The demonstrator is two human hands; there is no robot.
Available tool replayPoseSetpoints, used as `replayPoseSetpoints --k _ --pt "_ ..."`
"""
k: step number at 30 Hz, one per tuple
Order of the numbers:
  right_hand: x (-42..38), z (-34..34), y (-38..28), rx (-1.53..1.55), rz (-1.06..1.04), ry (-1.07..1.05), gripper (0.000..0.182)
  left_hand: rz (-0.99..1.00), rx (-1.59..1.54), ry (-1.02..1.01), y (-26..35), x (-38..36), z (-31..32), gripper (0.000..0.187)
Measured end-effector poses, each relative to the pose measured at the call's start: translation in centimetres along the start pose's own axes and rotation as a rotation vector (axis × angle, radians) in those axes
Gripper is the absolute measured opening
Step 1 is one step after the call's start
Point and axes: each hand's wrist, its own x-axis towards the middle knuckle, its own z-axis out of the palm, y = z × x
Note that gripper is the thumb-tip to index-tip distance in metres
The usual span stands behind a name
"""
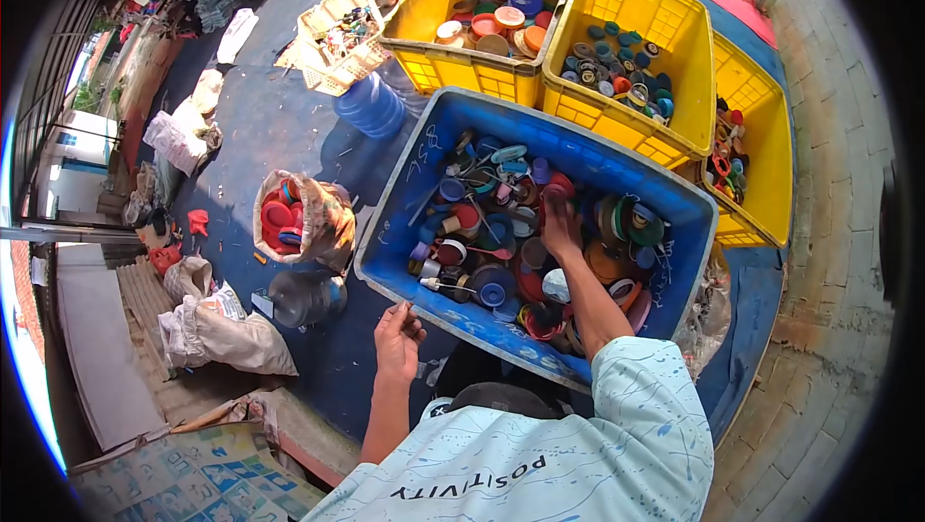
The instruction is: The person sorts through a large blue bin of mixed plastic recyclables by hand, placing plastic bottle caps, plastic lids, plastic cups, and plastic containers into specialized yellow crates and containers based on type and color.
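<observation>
A large blue crate in front of me holds a mixed heap of plastic lids and small plastic pieces. Inside it, my right hand reaches down onto the heap with fingers stretched out, beside a red lid. A dark blue round lid and a white round lid lie nearer to me. Just outside the crate's near left rim, my left hand is raised with its fingers curled and the fingertips pinched together. Whatever is between those fingertips is too small to make out.
Behind the crate stand yellow crates with sorted lids. To the left are a sack of red lids, a clear bottle, a white sack and a cream basket on a blue water jug. A wall runs along the right.
</observation>
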Motion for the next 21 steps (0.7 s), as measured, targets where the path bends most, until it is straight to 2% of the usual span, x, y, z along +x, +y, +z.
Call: replayPoseSetpoints --k 2,6,9,11,12,13,14,16,17,19,20,21 --pt "0.7 1.6 0.6 -0.016 -0.01 0.017 0.068 0.012 0.045 0.012 0.0 0.6 0.4 0.011" --pt "0.9 -1.6 0.2 0.017 0.058 -0.092 0.046 0.044 0.131 -0.062 0.4 2.9 2.6 0.012" --pt "0.6 -0.3 2.4 0.36 0.121 0.072 0.04 0.058 0.331 -0.156 -0.5 5.9 5.2 0.014" --pt "-0.7 -3.5 2.3 0.534 0.262 0.233 0.04 0.099 0.465 -0.262 -1.0 6.5 8.7 0.02" --pt "-1.6 -5.5 2.2 0.618 0.329 0.317 0.04 0.045 0.534 -0.33 -1.5 7.2 10.0 0.021" --pt "-2.6 -6.7 2.8 0.658 0.385 0.313 0.042 0.019 0.591 -0.397 -2.3 7.8 11.6 0.021" --pt "-3.9 -7.9 3.2 0.719 0.452 0.314 0.043 -0.006 0.647 -0.463 -3.3 8.5 13.2 0.022" --pt "-6.5 -10.5 3.1 0.846 0.58 0.316 0.045 -0.207 0.609 -0.53 -7.0 11.4 15.4 0.019" --pt "-7.7 -11.3 2.6 1.063 0.625 0.348 0.044 -0.306 0.592 -0.561 -9.1 13.0 16.1 0.018" --pt "-10.1 -10.6 3.2 1.391 0.634 0.403 0.039 -0.371 0.605 -0.456 -13.4 15.5 17.3 0.012" --pt "-11.1 -12.8 1.9 1.518 0.743 0.36 0.038 -0.403 0.61 -0.402 -15.6 16.8 17.8 0.009" --pt "-12.1 -13.2 1.5 1.562 0.752 0.365 0.037 -0.326 0.691 -0.34 -19.7 20.5 16.6 0.01"
